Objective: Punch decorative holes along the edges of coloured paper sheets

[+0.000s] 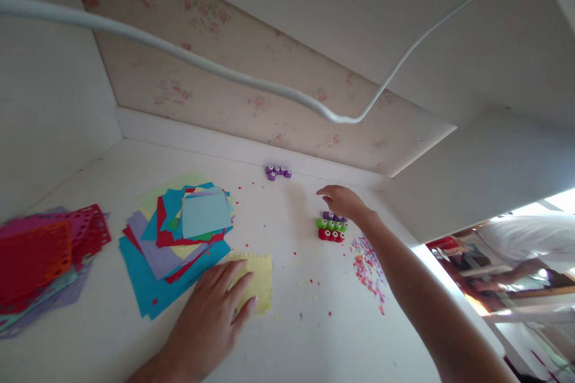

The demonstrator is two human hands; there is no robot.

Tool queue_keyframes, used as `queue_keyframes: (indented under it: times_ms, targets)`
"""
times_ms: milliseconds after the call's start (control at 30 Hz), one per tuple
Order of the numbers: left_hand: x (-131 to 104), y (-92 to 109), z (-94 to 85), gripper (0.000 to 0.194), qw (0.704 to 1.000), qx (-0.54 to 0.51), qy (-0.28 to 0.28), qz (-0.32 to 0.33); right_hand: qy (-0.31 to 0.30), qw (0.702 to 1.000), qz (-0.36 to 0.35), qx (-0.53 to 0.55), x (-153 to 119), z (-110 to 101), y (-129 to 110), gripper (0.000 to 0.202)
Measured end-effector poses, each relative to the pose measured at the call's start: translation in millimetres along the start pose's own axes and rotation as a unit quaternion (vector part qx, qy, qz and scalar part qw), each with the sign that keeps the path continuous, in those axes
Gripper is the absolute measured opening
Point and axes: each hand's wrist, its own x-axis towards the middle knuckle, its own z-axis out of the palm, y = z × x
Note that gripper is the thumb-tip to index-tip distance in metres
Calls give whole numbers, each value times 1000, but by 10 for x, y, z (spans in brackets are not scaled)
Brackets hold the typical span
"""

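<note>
My left hand (220,299) lies with fingers spread on a small yellow paper sheet (258,281), whose far edge has a row of notches or small holes. My right hand (341,198) hovers over the table's right side with its index finger stretched out; nothing shows in it. Just below it stand rows of small rounded pieces with eye-like white spots, which look like craft punches: purple (330,215), green (331,225) and red (331,234). More purple pieces (277,172) sit by the back wall, left of this hand.
A stack of coloured paper (204,215) lies left of centre. Cut-out papers with holes (36,263) are piled at far left. Paper confetti (367,269) is heaped under my right forearm, with bits scattered around. A white cable (215,69) hangs across the upper view.
</note>
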Motion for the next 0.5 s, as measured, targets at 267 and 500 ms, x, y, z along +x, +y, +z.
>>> queue_keyframes:
  times_ms: [267,500]
  targets:
    - [-14,-83,13,52,996,49,-22,-68,45,998,-32,34,930,275,-911,48]
    - [17,-100,-83,65,993,-31,-81,-76,38,997,-12,61,1107,426,-976,33]
